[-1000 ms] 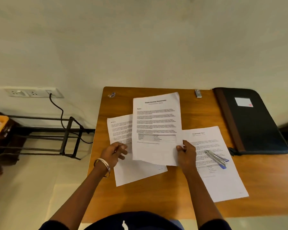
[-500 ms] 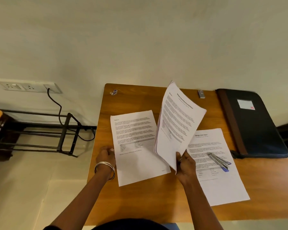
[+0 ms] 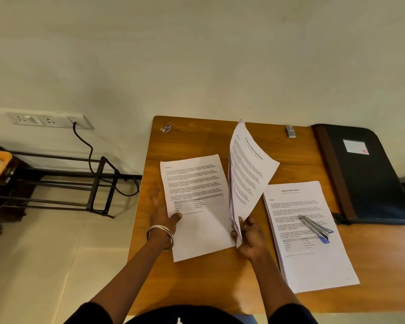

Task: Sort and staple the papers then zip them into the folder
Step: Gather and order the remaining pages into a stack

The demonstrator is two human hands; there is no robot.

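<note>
My right hand (image 3: 248, 237) grips the bottom edge of a thin bundle of printed sheets (image 3: 248, 174), lifted and tilted upright above the wooden table (image 3: 197, 284). My left hand (image 3: 163, 212) lies at the left edge of a single printed page (image 3: 199, 206) flat on the table, thumb on the paper and fingers under or beside it. To the right lies a stack titled Sample Health Report (image 3: 309, 242), with a silver and blue stapler (image 3: 316, 228) on top. A black zip folder (image 3: 369, 176) with a brown spine lies shut at the table's right end.
A small silver box (image 3: 291, 131) and a little wrapper (image 3: 166, 128) sit near the table's far edge against the wall. A black metal rack (image 3: 80, 183) and a wall socket with a cable (image 3: 52, 119) are to the left of the table.
The right hand has raised the bundle off the left page and turned it upright. The left hand has slid from beside the page onto its left edge, thumb on top.
</note>
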